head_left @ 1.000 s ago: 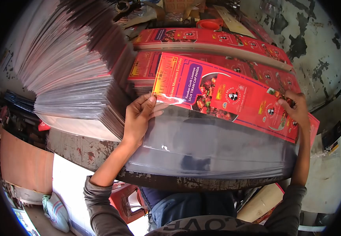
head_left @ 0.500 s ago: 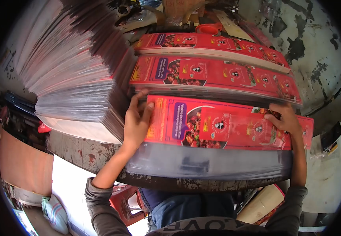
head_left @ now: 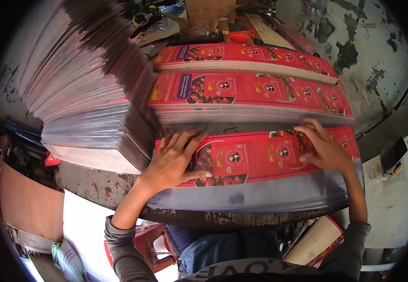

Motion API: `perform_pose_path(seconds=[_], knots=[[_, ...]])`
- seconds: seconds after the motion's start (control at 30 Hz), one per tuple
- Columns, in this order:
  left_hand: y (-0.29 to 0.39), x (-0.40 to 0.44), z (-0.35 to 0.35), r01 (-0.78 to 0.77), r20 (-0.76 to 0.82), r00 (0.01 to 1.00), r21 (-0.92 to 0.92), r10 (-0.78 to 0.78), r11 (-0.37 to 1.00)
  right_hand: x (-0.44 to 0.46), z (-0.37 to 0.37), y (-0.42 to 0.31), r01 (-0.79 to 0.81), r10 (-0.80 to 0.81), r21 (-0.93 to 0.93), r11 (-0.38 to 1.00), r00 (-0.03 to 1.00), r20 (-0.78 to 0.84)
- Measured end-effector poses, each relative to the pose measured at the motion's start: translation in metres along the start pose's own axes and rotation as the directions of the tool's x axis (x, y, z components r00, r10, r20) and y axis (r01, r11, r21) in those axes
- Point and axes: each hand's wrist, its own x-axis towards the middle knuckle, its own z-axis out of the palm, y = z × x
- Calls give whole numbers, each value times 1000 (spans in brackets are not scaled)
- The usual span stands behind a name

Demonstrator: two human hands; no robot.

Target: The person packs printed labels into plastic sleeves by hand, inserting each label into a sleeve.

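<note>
A red printed sheet with food pictures and panda logos lies along the front of the table. It rests over a layered stack of clear plastic sheets that shows at its near side. My left hand presses on the sheet's left part, fingers spread and thumb apart, covering some of the print. Toward the right end, my right hand rests on the same sheet with bent fingers apart from the thumb. Beyond my hands, a second red printed stack lies parallel to it.
Another red stack is farther back. A tall, leaning pile of plastic-edged sheets stands at the left. Behind are a red tape roll and a cardboard box. Below the worn table edge is a red stool.
My left hand has gone from the sheet's left edge to flat on top of it. The front sheet and right hand have shifted left, and a wider gap shows behind the sheet.
</note>
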Motion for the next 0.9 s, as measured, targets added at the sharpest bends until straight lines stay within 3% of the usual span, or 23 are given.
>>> perform_pose_path(seconds=[0.03, 0.07, 0.1, 0.23, 0.3, 0.43, 0.63, 0.9], knots=[[0, 1, 0, 11, -29, 1000, 106, -8, 994, -6, 4, 3, -3, 3, 0, 1000, 1000, 3], [0, 2, 1, 24, -57, 998, 209, -13, 978, -14, 8, 8, -13, 2, -128, 992, 996, -89], [0, 3, 2, 22, -54, 998, 203, -11, 979, -21, 12, 14, -35, -11, -252, 967, 984, -178], [-3, 6, 6, 74, -93, 994, 218, -55, 973, -27, 31, 32, -109, 62, -136, 985, 948, -312], [-3, 7, 4, 57, -143, 989, 87, -44, 995, -26, 28, 24, -113, 11, -245, 963, 924, -383], [-3, 8, 0, 82, -109, 992, 137, -68, 987, -23, 30, 26, -117, 20, -229, 966, 921, -389], [-11, 10, 3, 52, -178, 983, 117, -31, 992, -19, 31, 31, -32, -40, -151, 988, 891, -452], [-13, 13, 8, -19, -238, 971, 92, 41, 996, -19, 30, 38, 4, -64, -165, 986, 932, -356]])
